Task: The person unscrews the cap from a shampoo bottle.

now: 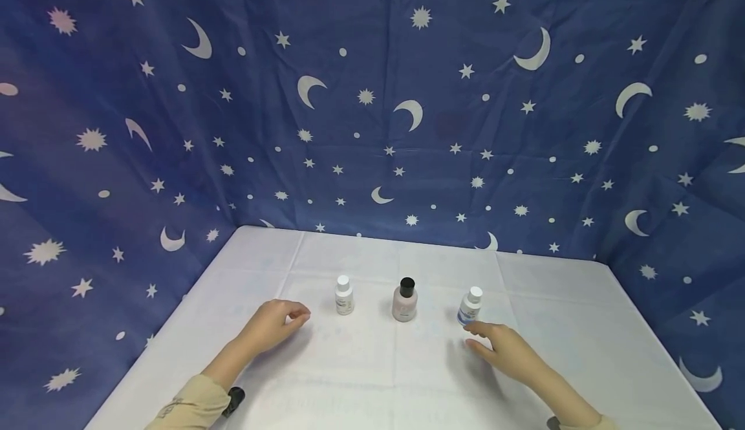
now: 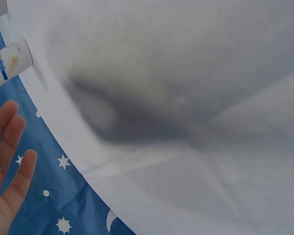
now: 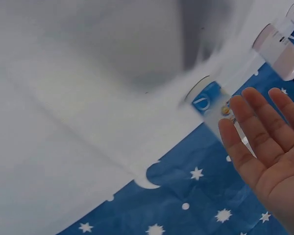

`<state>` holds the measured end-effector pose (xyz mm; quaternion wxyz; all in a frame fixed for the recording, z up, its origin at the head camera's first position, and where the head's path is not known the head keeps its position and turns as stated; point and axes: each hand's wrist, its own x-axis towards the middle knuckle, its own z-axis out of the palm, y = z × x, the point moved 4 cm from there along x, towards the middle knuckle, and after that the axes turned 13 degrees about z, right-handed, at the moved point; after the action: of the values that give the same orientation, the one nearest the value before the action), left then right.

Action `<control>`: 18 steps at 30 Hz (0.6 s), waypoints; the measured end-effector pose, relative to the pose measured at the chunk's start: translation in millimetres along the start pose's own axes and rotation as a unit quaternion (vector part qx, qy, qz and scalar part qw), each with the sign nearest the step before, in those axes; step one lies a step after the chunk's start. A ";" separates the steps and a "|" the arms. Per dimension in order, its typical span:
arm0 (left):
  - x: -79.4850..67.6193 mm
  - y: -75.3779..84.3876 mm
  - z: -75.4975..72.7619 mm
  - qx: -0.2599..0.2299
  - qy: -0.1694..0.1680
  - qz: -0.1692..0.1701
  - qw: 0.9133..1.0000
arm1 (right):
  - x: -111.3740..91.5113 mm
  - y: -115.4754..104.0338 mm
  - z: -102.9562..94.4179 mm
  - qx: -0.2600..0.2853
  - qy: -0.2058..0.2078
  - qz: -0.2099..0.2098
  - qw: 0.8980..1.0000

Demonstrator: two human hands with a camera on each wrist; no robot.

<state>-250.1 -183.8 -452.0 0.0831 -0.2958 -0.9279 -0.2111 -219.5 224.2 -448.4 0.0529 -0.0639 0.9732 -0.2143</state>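
Observation:
Three small bottles stand in a row on the white table. On the left is a white-capped white bottle (image 1: 344,297); in the middle, a pale pink bottle with a black cap (image 1: 404,302). A white bottle with a blue label band (image 1: 469,307) stands on the right. My left hand (image 1: 276,325) hovers left of the first bottle, fingers relaxed and holding nothing. My right hand (image 1: 505,349) is just in front of the blue-banded bottle, its fingertips overlapping the bottle's base in the head view. In the right wrist view its fingers (image 3: 257,125) are extended and hold nothing.
A white cloth (image 1: 361,365) with fold creases covers the table. Behind and at both sides hangs a dark blue curtain (image 1: 372,119) with white moons and stars. A black wrist strap (image 1: 235,401) shows at the left sleeve.

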 end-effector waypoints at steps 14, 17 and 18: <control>8.0 7.6 -3.7 0.002 0.023 -0.004 1.000 | 5.9 -42.8 18.5 0.055 -0.029 -0.086 0.994; 10.4 8.1 -3.7 0.010 0.023 0.006 1.000 | 5.9 -53.0 24.6 0.061 -0.035 -0.114 0.991; 11.2 8.1 -3.1 0.013 0.021 0.010 1.000 | 5.2 -55.9 26.7 0.062 -0.036 -0.122 0.990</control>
<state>-254.3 -173.4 -443.4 0.1083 -0.2993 -0.9257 -0.2043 -215.4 162.2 -449.2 0.0656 -0.1867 0.9403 -0.2768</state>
